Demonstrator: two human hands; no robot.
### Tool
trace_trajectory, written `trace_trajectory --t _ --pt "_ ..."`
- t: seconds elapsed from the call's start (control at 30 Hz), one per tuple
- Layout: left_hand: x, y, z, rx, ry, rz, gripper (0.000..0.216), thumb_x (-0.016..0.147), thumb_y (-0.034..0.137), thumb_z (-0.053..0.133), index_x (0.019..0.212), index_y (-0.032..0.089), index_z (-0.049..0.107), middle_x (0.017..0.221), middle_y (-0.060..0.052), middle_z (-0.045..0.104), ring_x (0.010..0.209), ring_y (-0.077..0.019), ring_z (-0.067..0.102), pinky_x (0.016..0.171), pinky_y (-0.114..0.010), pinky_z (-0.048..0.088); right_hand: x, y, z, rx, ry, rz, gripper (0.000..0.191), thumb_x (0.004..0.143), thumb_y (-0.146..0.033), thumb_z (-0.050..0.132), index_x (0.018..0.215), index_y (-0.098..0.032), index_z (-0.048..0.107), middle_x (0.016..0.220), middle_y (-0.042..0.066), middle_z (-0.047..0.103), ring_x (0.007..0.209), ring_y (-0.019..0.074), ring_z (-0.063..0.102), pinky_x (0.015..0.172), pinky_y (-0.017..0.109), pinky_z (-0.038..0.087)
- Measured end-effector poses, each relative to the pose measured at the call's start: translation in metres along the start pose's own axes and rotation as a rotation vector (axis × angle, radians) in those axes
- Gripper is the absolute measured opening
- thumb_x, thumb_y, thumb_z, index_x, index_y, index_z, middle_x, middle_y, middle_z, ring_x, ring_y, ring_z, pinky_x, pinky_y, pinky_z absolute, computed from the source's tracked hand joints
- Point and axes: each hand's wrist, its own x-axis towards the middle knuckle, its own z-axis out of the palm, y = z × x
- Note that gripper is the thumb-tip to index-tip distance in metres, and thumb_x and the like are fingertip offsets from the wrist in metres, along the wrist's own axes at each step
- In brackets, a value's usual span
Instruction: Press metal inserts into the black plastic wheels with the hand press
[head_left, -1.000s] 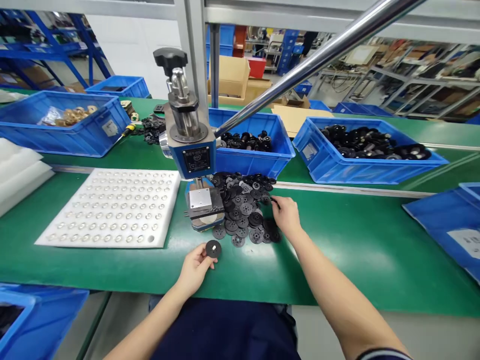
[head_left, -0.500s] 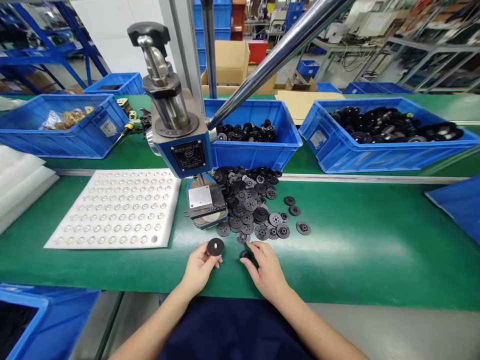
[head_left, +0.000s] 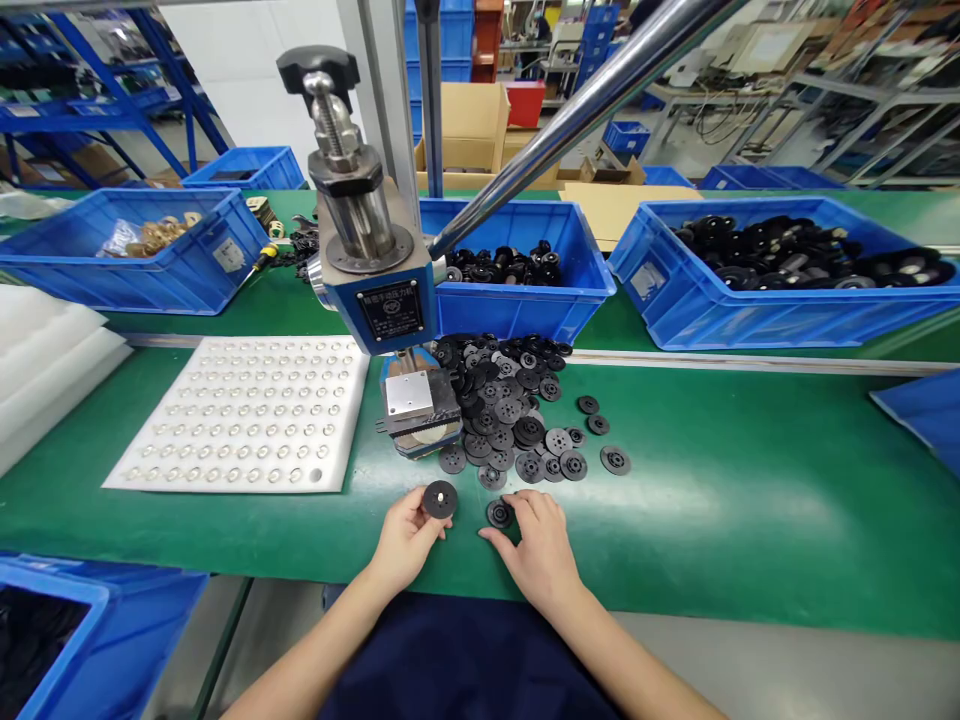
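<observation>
My left hand (head_left: pixel 409 535) is closed on a round black plastic disc (head_left: pixel 440 499), pinching its edge between thumb and fingers. A small white pin stands up from that disc's centre. A smaller black ribbed disc (head_left: pixel 499 513) lies on the green bench by my right hand (head_left: pixel 538 548). The right thumb and fingers are spread around this disc, the fingertips at its upper right edge and the thumb just below it. Beyond both hands spreads a heap of loose black discs (head_left: pixel 508 410), beside the base of a blue hand press (head_left: pixel 390 305).
Left of the press, a white foam sheet (head_left: pixel 247 410) holds rows of small metal rings. Blue bins (head_left: pixel 525 312) with black parts stand behind the heap and at the right (head_left: pixel 795 320). Another bin (head_left: pixel 142 285) holds brass-coloured parts. The press's long lever (head_left: pixel 570 120) slants overhead.
The small disc at my right hand now shows its ribbed face, where before it looked dark and tilted. My right thumb and fingers have parted around it. My left hand keeps its disc.
</observation>
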Motion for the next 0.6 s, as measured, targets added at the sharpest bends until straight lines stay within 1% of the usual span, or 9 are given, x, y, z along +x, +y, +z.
trace_trajectory --t 0.1,0.2,0.27,0.33,0.4,0.47,0.6 --pt "-0.003 -0.004 0.000 0.087 -0.007 0.064 0.016 0.085 0.030 0.062 0.085 0.015 0.065 0.072 -0.003 0.064 0.062 -0.0141 0.059 0.058 -0.025 0.050 0.004 0.000 -0.005 0.090 -0.010 0.016 0.033 0.089 -0.046 0.064 0.102 -0.016 0.064 0.097 0.011 0.062 0.091 0.0243 0.058 0.078 0.041 0.050" --pt "-0.004 -0.005 -0.002 0.254 -0.025 0.193 0.012 0.083 0.024 0.060 0.087 0.016 0.068 0.080 -0.006 0.068 0.071 -0.0175 0.063 0.066 -0.028 0.053 0.011 -0.010 -0.018 0.299 -0.040 -0.004 0.030 0.090 -0.039 0.065 0.112 -0.018 0.062 0.104 0.011 0.061 0.097 0.0231 0.059 0.084 0.041 0.053" --pt "-0.004 -0.005 -0.003 0.330 -0.026 0.270 0.015 0.082 0.020 0.058 0.092 0.017 0.069 0.086 -0.007 0.072 0.078 -0.0199 0.066 0.074 -0.032 0.055 0.017 -0.023 -0.027 0.438 -0.068 -0.027 0.034 0.090 -0.035 0.066 0.120 -0.019 0.058 0.111 0.011 0.060 0.103 0.0224 0.058 0.089 0.041 0.054" --pt "-0.004 -0.005 -0.003 0.362 -0.026 0.324 0.020 0.083 0.019 0.056 0.097 0.017 0.070 0.090 -0.008 0.074 0.082 -0.0214 0.069 0.079 -0.034 0.056 0.025 -0.037 -0.032 0.531 -0.097 -0.055 0.037 0.088 -0.031 0.068 0.122 -0.020 0.057 0.112 0.010 0.060 0.105 0.0220 0.058 0.090 0.041 0.054" --pt "-0.004 -0.006 -0.004 0.379 -0.028 0.367 0.023 0.083 0.017 0.054 0.099 0.018 0.071 0.094 -0.009 0.076 0.086 -0.0224 0.071 0.081 -0.036 0.058 0.031 -0.049 -0.035 0.565 -0.121 -0.089 0.036 0.086 -0.028 0.070 0.119 -0.020 0.058 0.107 0.009 0.061 0.101 0.0214 0.058 0.088 0.040 0.055" --pt "-0.004 -0.006 -0.004 0.397 -0.025 0.395 0.025 0.083 0.016 0.053 0.100 0.018 0.071 0.097 -0.009 0.076 0.089 -0.0230 0.072 0.082 -0.036 0.059 0.036 -0.057 -0.035 0.551 -0.140 -0.123 0.032 0.085 -0.025 0.071 0.114 -0.020 0.060 0.101 0.008 0.061 0.095 0.0206 0.057 0.083 0.038 0.056" --pt "-0.004 -0.009 -0.004 0.422 -0.019 0.418 0.028 0.081 0.010 0.052 0.101 0.018 0.071 0.099 -0.009 0.077 0.089 -0.0227 0.073 0.083 -0.036 0.060 0.038 -0.061 -0.035 0.491 -0.145 -0.146 0.029 0.085 -0.024 0.071 0.111 -0.018 0.061 0.098 0.007 0.061 0.091 0.0203 0.056 0.079 0.038 0.056"
